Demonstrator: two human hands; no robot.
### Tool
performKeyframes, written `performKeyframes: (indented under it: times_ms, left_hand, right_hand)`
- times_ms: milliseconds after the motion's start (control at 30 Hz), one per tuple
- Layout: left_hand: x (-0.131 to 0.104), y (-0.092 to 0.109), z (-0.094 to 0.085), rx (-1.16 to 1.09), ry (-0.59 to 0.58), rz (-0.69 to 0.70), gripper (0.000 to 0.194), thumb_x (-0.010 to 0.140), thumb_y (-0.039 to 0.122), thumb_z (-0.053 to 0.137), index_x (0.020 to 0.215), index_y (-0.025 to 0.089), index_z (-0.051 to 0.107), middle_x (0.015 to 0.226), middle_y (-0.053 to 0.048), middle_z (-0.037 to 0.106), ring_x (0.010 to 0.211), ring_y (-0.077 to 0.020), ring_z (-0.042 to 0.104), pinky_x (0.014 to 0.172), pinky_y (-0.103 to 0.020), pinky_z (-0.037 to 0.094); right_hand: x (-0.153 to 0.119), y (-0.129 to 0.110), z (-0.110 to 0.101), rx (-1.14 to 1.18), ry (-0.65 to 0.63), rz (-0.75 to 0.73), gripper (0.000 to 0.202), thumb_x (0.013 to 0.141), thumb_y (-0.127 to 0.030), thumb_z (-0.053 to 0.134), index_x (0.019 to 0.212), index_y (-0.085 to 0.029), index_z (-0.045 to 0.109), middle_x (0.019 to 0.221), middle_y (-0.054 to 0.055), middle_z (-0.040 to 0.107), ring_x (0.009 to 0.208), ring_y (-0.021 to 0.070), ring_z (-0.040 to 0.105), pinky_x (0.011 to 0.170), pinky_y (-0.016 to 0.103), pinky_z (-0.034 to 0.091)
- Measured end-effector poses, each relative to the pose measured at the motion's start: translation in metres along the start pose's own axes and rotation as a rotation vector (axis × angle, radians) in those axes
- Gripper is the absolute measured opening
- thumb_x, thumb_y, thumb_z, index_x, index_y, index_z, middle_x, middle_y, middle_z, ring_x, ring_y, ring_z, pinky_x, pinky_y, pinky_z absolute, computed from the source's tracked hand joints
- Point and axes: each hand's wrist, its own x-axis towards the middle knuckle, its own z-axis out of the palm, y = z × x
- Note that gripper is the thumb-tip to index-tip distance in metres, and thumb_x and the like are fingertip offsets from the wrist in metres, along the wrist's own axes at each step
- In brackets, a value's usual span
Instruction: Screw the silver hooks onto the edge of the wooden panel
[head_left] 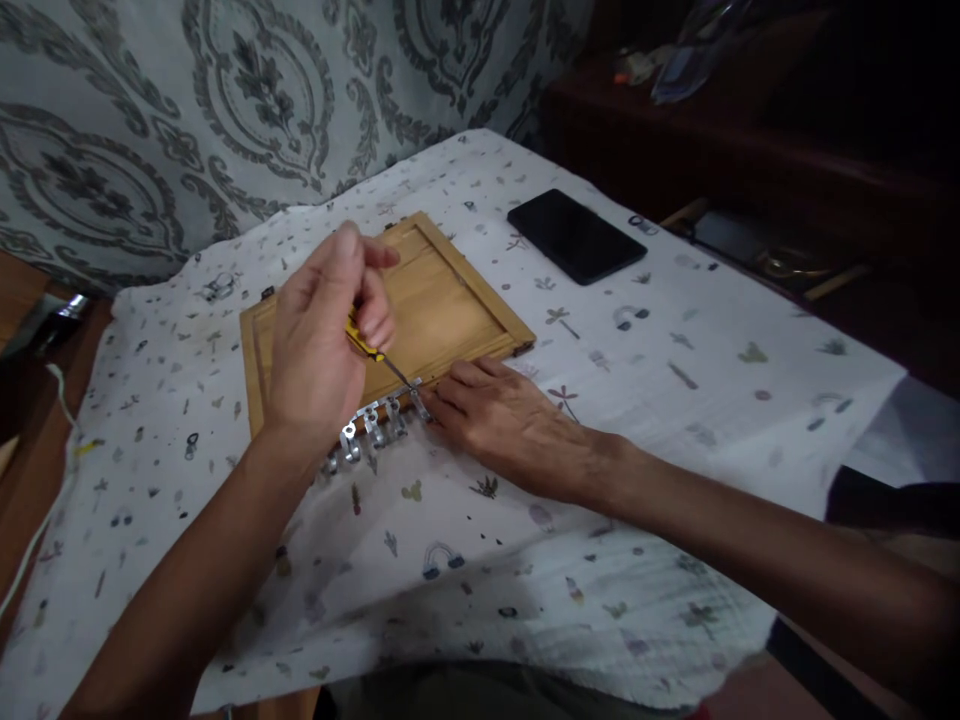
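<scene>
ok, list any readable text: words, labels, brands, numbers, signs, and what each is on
None readable.
Tablet-like device: dark face, no lettering visible.
Yellow-handled tool: mostly covered by the left hand; any marking can't be read.
Wooden panel and metal hooks: no lettering visible.
Tablecloth: small printed pictures, no legible words.
Dark background at right: too dim and blurred to tell.
</scene>
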Motion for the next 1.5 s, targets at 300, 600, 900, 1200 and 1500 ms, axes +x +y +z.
performKeyframes:
  times_ms: [300, 600, 900, 1200, 1500]
  left_hand:
    - [-0.003, -0.002, 0.013, 0.029, 0.096, 0.001, 0.035, 0.094, 0.041, 0.062, 0.067, 0.018, 0.066, 0.042, 0.010, 0.019, 0.037, -0.0056, 0.008, 0.039, -0.024, 0.010]
    - [-0.003, 0.002, 0.002, 0.010, 0.031, -0.002, 0.031, 0.095, 0.034, 0.065, 0.070, 0.016, 0.065, 0.043, 0.008, 0.023, 0.037, -0.0052, 0.014, 0.040, -0.025, 0.014]
    - [-0.008, 0.016, 0.006, 0.097, 0.221, 0.107, 0.048, 0.106, 0.030, 0.040, 0.067, 0.015, 0.063, 0.041, 0.009, 0.017, 0.035, -0.0055, 0.005, 0.036, -0.022, 0.013]
    - [-0.015, 0.015, 0.012, 0.093, 0.258, 0.075, 0.056, 0.109, 0.027, 0.025, 0.068, 0.016, 0.061, 0.042, 0.008, 0.019, 0.035, -0.0070, 0.009, 0.036, -0.023, 0.018]
    - [-0.017, 0.008, 0.016, 0.162, 0.248, 0.043, 0.029, 0.092, 0.034, 0.067, 0.070, 0.017, 0.059, 0.042, 0.010, 0.026, 0.035, -0.0048, 0.015, 0.037, -0.022, 0.020]
  right_hand:
    - [-0.001, 0.007, 0.002, -0.007, 0.030, -0.087, 0.018, 0.098, -0.008, 0.052, 0.101, -0.006, 0.069, 0.087, 0.010, 0.070, 0.084, 0.0228, 0.054, 0.072, 0.036, 0.037]
    - [-0.003, 0.010, 0.002, 0.042, 0.051, -0.100, 0.023, 0.093, -0.002, 0.050, 0.106, -0.004, 0.069, 0.094, 0.012, 0.072, 0.089, 0.0244, 0.058, 0.077, 0.038, 0.045]
    - [-0.004, 0.011, 0.003, 0.099, 0.042, -0.096, 0.024, 0.093, 0.000, 0.049, 0.107, -0.004, 0.069, 0.098, 0.014, 0.072, 0.090, 0.0249, 0.059, 0.080, 0.040, 0.047]
    - [-0.004, 0.010, 0.002, 0.093, 0.035, -0.079, 0.020, 0.093, -0.003, 0.052, 0.101, -0.006, 0.070, 0.094, 0.012, 0.070, 0.088, 0.0241, 0.057, 0.078, 0.039, 0.046]
    - [-0.003, 0.010, -0.001, 0.114, 0.005, -0.068, 0.019, 0.094, -0.005, 0.053, 0.102, -0.006, 0.070, 0.094, 0.012, 0.071, 0.090, 0.0245, 0.058, 0.079, 0.038, 0.046]
